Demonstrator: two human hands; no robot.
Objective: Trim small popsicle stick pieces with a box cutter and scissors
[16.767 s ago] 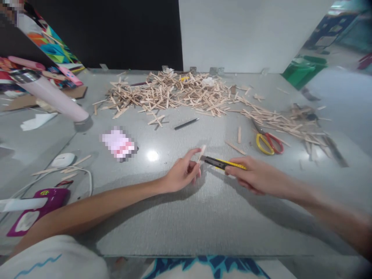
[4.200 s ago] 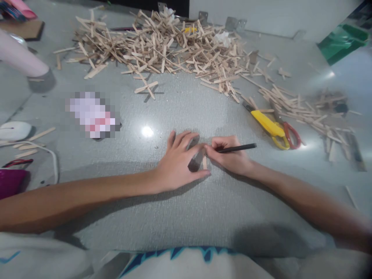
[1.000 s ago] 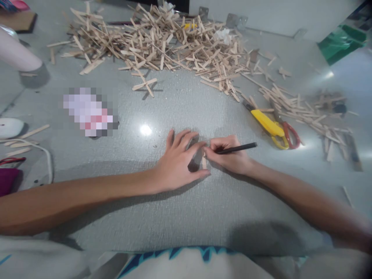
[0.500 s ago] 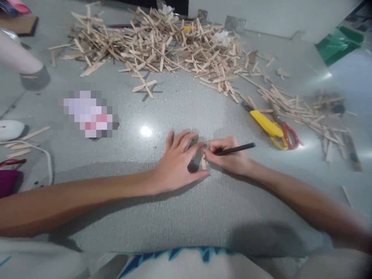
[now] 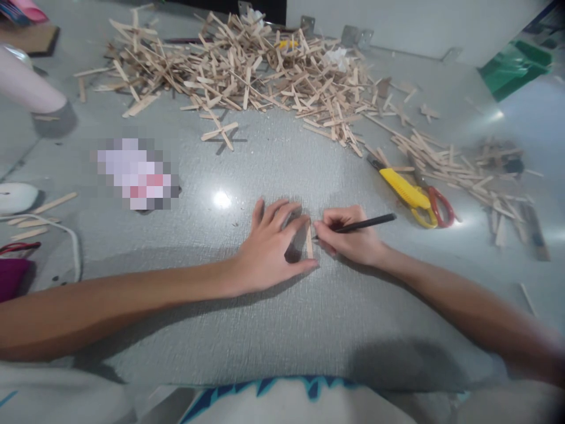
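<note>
Between the thumb and index finger of my left hand (image 5: 269, 253), a short wooden craft stick (image 5: 309, 241) is held at its two ends against the table. The other fingers of that hand rest spread on the surface. My right hand (image 5: 353, 238) grips a slim black pen (image 5: 371, 222) in a writing hold. Its tip is close to the stick's right side; whether it touches, I cannot tell. The pen's back end slants up to the right.
A large heap of wooden sticks (image 5: 238, 70) lies along the back, with one crossed pair (image 5: 219, 129) in front. Yellow-and-red-handled scissors (image 5: 435, 209) and a yellow cutter (image 5: 404, 185) lie to the right. At left are a white mouse (image 5: 17, 197), its cable and a blurred-out object (image 5: 136, 174).
My right hand and the pen have shifted slightly right, away from the stick, so more of the stick shows. My left hand stays in place.
</note>
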